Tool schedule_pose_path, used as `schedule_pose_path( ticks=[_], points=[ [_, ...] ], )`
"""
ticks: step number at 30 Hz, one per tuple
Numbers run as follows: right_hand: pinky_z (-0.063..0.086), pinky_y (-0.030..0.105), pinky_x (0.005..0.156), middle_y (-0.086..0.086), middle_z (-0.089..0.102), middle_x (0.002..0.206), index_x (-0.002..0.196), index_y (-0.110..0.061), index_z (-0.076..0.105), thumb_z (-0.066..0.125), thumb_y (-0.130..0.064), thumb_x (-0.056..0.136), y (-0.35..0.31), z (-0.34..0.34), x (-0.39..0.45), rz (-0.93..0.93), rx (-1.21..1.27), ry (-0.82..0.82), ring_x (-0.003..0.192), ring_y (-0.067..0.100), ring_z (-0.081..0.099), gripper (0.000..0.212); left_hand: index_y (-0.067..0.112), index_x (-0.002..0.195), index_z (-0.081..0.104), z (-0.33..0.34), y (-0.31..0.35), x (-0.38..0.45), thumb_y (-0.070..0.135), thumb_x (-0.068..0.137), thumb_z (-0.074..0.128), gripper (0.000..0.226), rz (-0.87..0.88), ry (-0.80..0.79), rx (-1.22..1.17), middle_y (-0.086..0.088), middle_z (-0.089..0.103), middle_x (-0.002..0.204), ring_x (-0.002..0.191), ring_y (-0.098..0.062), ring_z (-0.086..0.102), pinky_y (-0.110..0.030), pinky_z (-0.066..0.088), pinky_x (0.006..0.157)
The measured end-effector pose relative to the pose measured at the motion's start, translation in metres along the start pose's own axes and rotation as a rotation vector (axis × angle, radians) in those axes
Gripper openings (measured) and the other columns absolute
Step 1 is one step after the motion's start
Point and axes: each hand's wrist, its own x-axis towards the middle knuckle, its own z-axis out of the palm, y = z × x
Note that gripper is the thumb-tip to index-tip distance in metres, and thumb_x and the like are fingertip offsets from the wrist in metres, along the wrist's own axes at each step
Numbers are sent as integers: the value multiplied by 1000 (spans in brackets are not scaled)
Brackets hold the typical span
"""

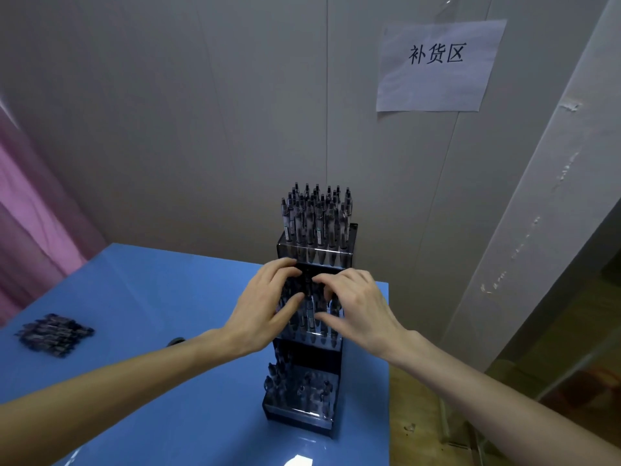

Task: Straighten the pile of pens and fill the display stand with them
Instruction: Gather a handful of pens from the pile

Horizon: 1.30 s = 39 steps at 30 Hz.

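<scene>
Glossy blue tabletop (161, 381), plain, with pale glare patches near me. Tiered stand of smoky dark clear acrylic (314, 253), black back panel. Upright clear-barrelled pens with black caps and grips (317, 220) in the far tier; some barrels carry a thin greenish label strip. Loose pile of dark black-and-clear pens (53, 334) at left. Far wall of flat grey panels (201, 112). White paper sheet with black printed characters (437, 65) at right. Pink draped cloth (30, 213) far left. Brown wood-toned floor (554, 331) right.

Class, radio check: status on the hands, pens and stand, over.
Both hands, left and right, at middle-tier pens. Display stand top tier full. Loose pen pile waiting left. Nothing blocking.
</scene>
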Motion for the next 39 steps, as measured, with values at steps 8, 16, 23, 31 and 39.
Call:
schedule_pose_path(
  ticks=[8, 16, 23, 31, 39],
  points=[
    [44, 36, 105, 1, 63, 122, 126, -12, 65, 68, -30, 92, -10, -4, 10, -156, 25, 137, 126, 24, 52, 39, 21, 137, 48, -10, -16, -12, 51, 105, 41, 45, -171, 100, 158, 2, 29, 161, 148, -22, 32, -41, 35, 117],
    [36, 48, 118, 14, 50, 148, 143, -1, 51, 64, -36, 92, -97, 52, 43, -296, -2, -48, 150, 33, 31, 63, 16, 148, 41, -58, -72, -82, 67, 99, 23, 73, -518, 39, 349, -6, 31, 162, 149, -26, 29, -44, 28, 122],
    [8, 44, 126, 13, 8, 169, 162, -6, 11, 47, -49, 102, -175, 138, 91, -174, 22, -385, 157, 30, -1, 83, 13, 163, 17, -120, -164, -158, 77, 87, 2, 100, -679, -168, 526, -12, 10, 170, 155, -31, 16, -46, 16, 126],
    [14, 47, 125, 16, 12, 167, 161, -7, 8, 44, -54, 102, -273, 266, 182, -30, -133, -639, 155, 36, 5, 83, 11, 162, 14, -208, -306, -237, 59, 103, 39, 80, -703, -297, 541, -13, 7, 170, 144, -35, 38, -46, 42, 109],
    [20, 49, 123, 17, 13, 166, 161, -8, 5, 42, -53, 103, -338, 345, 240, -46, -270, -681, 154, 37, 8, 82, 14, 163, 6, -278, -403, -307, 53, 102, 48, 84, -729, -411, 551, -12, 5, 170, 138, -34, 46, -45, 53, 95]
  ],
)
